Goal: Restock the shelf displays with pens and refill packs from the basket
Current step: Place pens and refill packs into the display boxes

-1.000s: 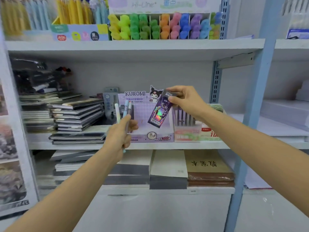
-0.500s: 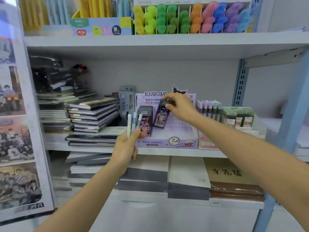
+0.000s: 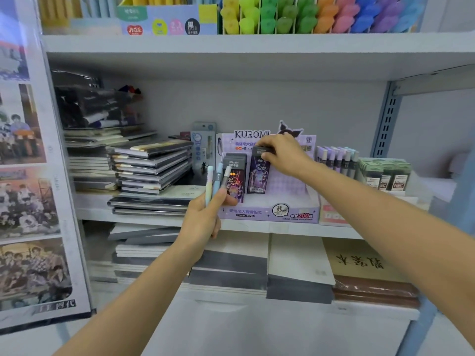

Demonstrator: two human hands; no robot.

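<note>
On my feed, a tall poster panel point(image 3: 30, 176) of group photos fills the far left. Next to it, dark-covered notebooks point(image 3: 151, 168) lie in stacks on the middle shelf point(image 3: 257, 228).

The person's left hand point(image 3: 205, 217) is raised in front of that shelf's edge. Its fingers and thumb are curled round three pens point(image 3: 218, 179), which it holds by their lower halves. The pens stand upright and fan a little above the fist: one pale yellow-blue, one blue, one grey.

Just behind the pens sits the lilac Kuromi display box point(image 3: 270, 213). A dark standing pack point(image 3: 235, 173) is upright in the box's left side. Just beside it on the right is the refill pack point(image 3: 258, 176), upright, with its lower end down inside the box.

The right hand point(image 3: 285, 156) reaches in from the right and pinches this pack at its top cap. The pack's body hangs below the fingers point(image 3: 270, 157), while the palm and wrist lie to the pack's right.

Further right stands a row of slim refill tubes point(image 3: 336, 158), then green-topped packs point(image 3: 385, 173). On the shelf above, highlighters point(image 3: 308, 16) run from yellow through green and orange to purple.
</note>
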